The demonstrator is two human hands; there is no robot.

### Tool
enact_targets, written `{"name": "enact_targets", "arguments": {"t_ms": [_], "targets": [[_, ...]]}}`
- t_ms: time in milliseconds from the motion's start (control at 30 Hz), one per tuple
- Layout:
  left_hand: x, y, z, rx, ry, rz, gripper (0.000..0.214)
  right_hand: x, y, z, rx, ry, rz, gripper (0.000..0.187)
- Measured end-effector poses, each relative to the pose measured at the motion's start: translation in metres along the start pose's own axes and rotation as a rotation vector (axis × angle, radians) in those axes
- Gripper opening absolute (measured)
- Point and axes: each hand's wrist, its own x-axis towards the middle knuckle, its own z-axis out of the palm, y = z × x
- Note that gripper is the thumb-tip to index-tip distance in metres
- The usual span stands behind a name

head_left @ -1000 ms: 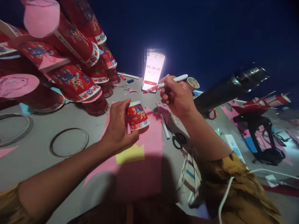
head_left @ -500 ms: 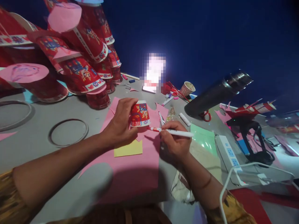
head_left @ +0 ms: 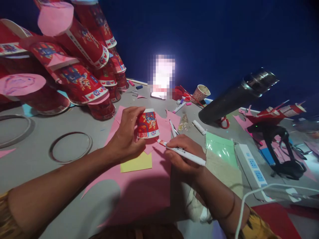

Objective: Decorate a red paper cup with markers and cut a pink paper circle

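My left hand (head_left: pixel 127 134) is closed round a small red paper cup (head_left: pixel 149 122) printed with a cartoon figure and a white band. Between the fingers of my right hand (head_left: pixel 185 154) sits a white marker (head_left: pixel 190 156), its uncapped red tip pointing left, just below and right of the cup's lower edge. Whether the tip touches the cup I cannot tell. Beneath both hands lies a cut sheet of pink paper (head_left: pixel 152 186), with a yellow paper piece (head_left: pixel 136 162) on it.
Stacked red paper cups (head_left: pixel 82 79) rise at the left, near grey rings (head_left: pixel 71 147). A glowing, pixelated phone (head_left: pixel 163 76) stands at the back. To the right are a dark flask (head_left: pixel 231 96), a green sheet (head_left: pixel 221 147), a power strip (head_left: pixel 253 169) and a white cable (head_left: pixel 245 202).
The marker's tail has dropped, so it slants more, and its tip has shifted left along the cup's lower edge. My view has moved slightly; the left hand still holds the cup.
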Motion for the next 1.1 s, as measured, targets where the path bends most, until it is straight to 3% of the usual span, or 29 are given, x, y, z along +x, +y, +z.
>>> {"name": "enact_targets", "arguments": {"t_ms": [200, 467, 667, 1100], "targets": [[-0.002, -0.004, 0.005, -0.082, 0.013, -0.023, 0.095, 0.000, -0.002, -0.002, -0.095, -0.038, -0.058, 0.007], [0.002, 0.005, 0.002, 0.032, 0.044, 0.047, 0.089, -0.001, -0.007, -0.005, -0.189, -0.279, 0.032, 0.012], [0.001, 0.000, 0.004, -0.029, 0.028, 0.055, 0.094, -0.002, -0.004, -0.001, -0.196, -0.201, -0.049, 0.013], [-0.001, -0.002, 0.002, 0.066, 0.018, 0.097, 0.091, -0.009, 0.004, 0.005, -0.157, -0.126, -0.115, 0.017]]}}
